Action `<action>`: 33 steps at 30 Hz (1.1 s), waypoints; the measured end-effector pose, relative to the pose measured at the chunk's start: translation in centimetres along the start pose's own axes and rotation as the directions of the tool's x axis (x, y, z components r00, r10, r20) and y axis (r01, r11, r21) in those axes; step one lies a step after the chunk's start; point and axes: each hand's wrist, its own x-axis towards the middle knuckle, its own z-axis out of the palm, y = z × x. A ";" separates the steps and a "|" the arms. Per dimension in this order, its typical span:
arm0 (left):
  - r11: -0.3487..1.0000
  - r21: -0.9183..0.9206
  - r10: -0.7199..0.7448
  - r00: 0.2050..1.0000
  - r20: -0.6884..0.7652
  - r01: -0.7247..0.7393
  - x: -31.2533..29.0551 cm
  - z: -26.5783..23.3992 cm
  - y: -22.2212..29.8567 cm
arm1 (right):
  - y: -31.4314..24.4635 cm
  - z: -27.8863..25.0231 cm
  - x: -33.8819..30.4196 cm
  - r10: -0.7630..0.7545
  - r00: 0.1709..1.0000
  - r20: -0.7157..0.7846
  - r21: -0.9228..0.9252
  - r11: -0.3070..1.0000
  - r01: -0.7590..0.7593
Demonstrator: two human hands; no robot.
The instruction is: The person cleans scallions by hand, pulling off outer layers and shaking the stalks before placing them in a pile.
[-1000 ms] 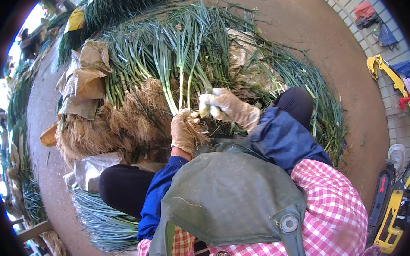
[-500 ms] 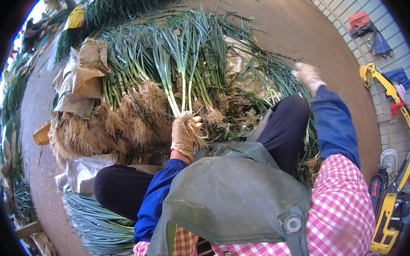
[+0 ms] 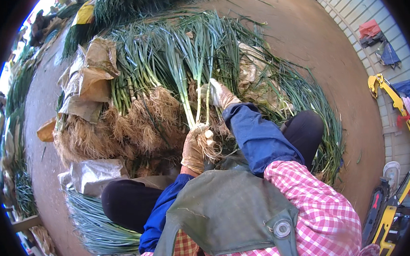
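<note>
In my left hand (image 3: 196, 143), gloved in tan, a few green onions (image 3: 198, 104) are gripped by their white root ends, with roots hanging beside the fingers. Their long leaves point away from me over the pile. My right hand (image 3: 223, 95), gloved too, is closed at the pale stem of the rightmost one, just above the left hand; its fingers are partly hidden. Just beyond both hands lies a heap of green onions (image 3: 144, 55), tangled brown roots (image 3: 155, 109) toward me.
Brown sacking (image 3: 94, 71) covers the heap's left part. More green onions (image 3: 103, 220) lie by my left knee, beside a pale sack (image 3: 93, 175). A large dark-green bundle (image 3: 142, 4) sits at the back. On the right stands a yellow toy excavator (image 3: 388, 221) near a tiled wall.
My right hand has swung in from the far right to the stems above my left hand. The left hand keeps its hold. The whole view has shifted slightly.
</note>
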 end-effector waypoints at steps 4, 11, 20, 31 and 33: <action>1.000 -0.007 -0.028 0.997 0.068 0.029 0.1 0.3 0.0 | -0.9 -0.5 1.7 -0.131 0.933 0.335 0.216 0.974 0.059; 0.968 0.237 -0.092 0.995 0.046 0.078 2.0 0.6 -1.0 | -1.0 -0.6 4.6 -0.613 0.773 -0.164 -0.771 0.569 0.287; 0.980 0.188 0.082 0.994 -0.078 -0.066 1.2 1.7 -0.5 | 0.6 0.7 2.1 -0.537 0.770 -0.344 -0.354 0.834 0.423; 0.977 0.207 0.043 0.999 0.005 -0.043 2.0 4.1 -2.2 | -6.6 -7.4 1.8 -0.447 0.891 0.080 -0.845 0.444 0.299; 0.974 0.212 0.101 0.993 -0.067 -0.085 1.3 1.9 -0.9 | -3.5 -2.9 1.8 -0.508 0.860 0.049 -0.965 0.199 0.172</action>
